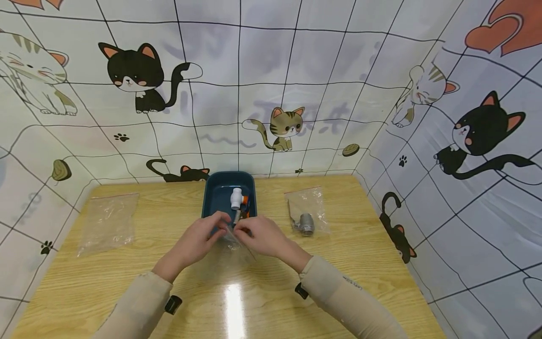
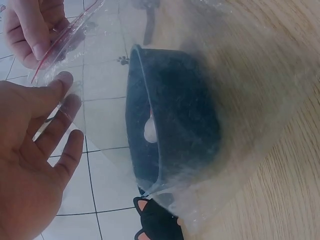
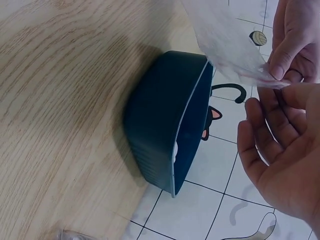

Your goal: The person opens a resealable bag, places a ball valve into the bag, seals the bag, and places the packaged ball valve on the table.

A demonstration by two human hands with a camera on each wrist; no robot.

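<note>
A clear zip bag (image 1: 234, 246) with a red seal line hangs between the two hands, in front of a dark blue tray (image 1: 206, 200). My left hand (image 1: 198, 241) pinches the bag's top edge between thumb and forefinger; its other fingers are spread in the left wrist view. On the red seal, my right hand (image 1: 263, 237) pinches with thumb and forefinger. No contents show inside the bag; the tray shows through it in the left wrist view. In the tray lie a white plastic pipe fitting (image 1: 236, 199), an orange part (image 1: 245, 200) and smaller pieces partly hidden by the hands.
On the wooden table (image 1: 178, 301), a flat clear bag (image 1: 109, 222) lies at the left. Another clear bag (image 1: 317, 202) at the right holds a grey pipe fitting (image 1: 306, 225). Cat-printed cloth walls (image 1: 262, 56) enclose the table's back and sides.
</note>
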